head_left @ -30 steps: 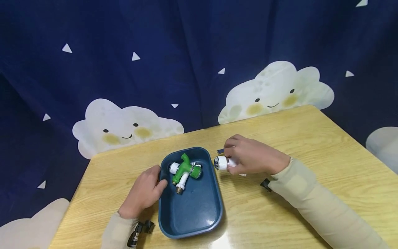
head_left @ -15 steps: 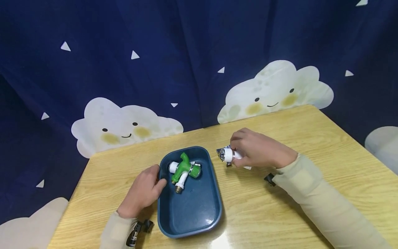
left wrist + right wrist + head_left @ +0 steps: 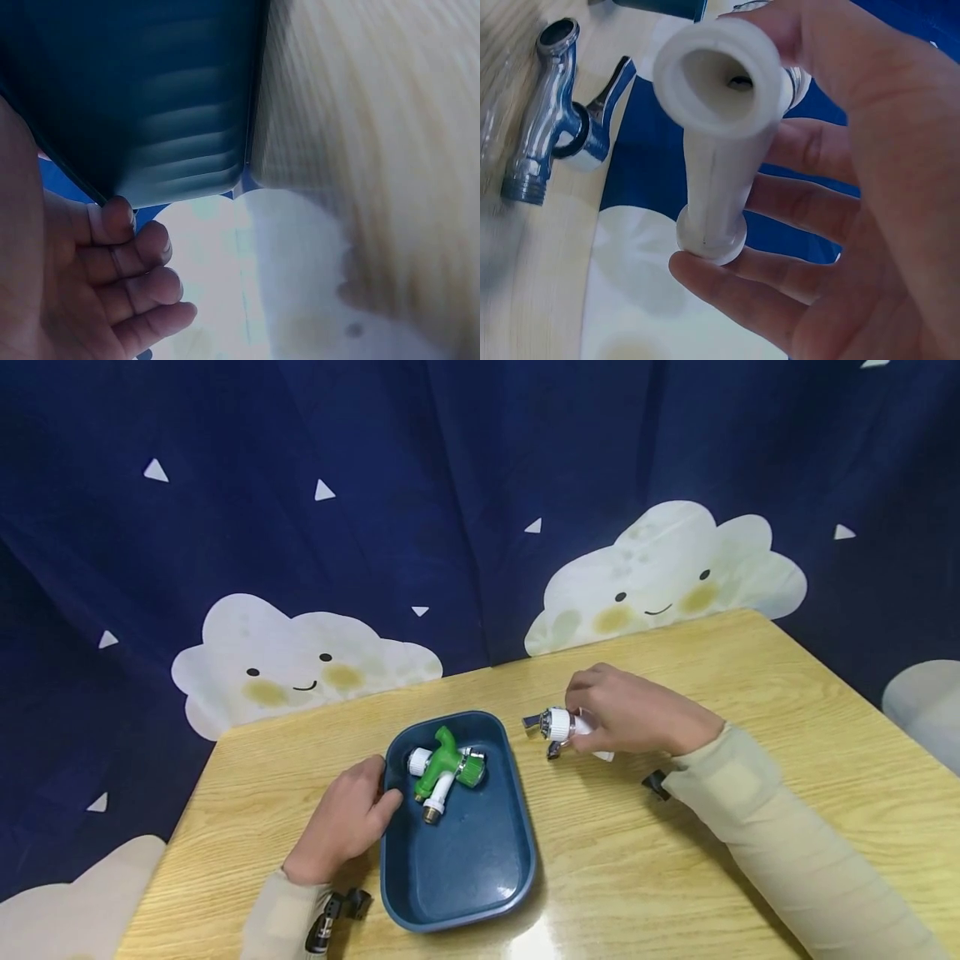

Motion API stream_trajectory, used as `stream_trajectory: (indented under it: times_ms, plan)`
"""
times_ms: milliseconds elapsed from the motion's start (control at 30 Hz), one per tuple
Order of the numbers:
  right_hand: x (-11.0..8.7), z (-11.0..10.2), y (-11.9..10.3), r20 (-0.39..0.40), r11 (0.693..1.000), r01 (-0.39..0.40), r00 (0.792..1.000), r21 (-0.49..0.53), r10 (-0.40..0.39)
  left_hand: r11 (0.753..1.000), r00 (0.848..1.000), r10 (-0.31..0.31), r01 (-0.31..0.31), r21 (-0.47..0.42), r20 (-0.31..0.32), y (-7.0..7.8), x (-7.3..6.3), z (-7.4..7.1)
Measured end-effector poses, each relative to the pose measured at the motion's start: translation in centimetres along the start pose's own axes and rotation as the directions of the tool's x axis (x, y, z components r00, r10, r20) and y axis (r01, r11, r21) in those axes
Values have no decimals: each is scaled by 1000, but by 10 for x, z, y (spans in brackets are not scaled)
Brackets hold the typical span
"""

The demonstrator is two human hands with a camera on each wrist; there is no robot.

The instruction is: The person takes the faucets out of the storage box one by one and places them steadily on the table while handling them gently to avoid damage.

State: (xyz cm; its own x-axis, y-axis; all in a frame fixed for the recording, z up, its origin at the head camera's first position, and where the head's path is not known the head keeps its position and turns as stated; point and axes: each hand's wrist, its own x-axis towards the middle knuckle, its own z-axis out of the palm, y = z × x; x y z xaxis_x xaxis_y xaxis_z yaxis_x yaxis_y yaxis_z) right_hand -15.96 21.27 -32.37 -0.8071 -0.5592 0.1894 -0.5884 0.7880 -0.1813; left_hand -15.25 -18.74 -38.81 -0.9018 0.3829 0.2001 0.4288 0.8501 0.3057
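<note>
In the head view, a dark blue rectangular plastic tray with rounded corners [image 3: 465, 868] sits at lower centre on the pale wood-grain bench [image 3: 600, 868]. In its upper half lie a green plastic tap with a green knob [image 3: 444, 766] and, partly beneath it, a white plastic tap with a brass threaded end [image 3: 441, 792]. The left hand [image 3: 347, 818] grips the tray's left rim, thumb over the edge. Right of the tray, the right hand [image 3: 626, 710] grasps a second white tap with a ribbed knob and metal collar [image 3: 557, 725].

In the left wrist view, the tray's outer wall fills the upper left, with bent fingers [image 3: 135, 259] at lower left, the uppermost tip at its edge.

In the right wrist view, the second white tap stands at centre, hollow end toward the camera, fingers around its right side; a chrome metal tap with a lever [image 3: 547, 127] lies on the bench at upper left.
</note>
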Motion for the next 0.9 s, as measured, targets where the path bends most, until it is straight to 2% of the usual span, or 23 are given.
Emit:
stream_trajectory:
  times_ms: [900]
  plan:
    - [-2,0,22,17,998,-65,998,-4,65,1000,1000,10,-10,8,-8,0,0,-1]
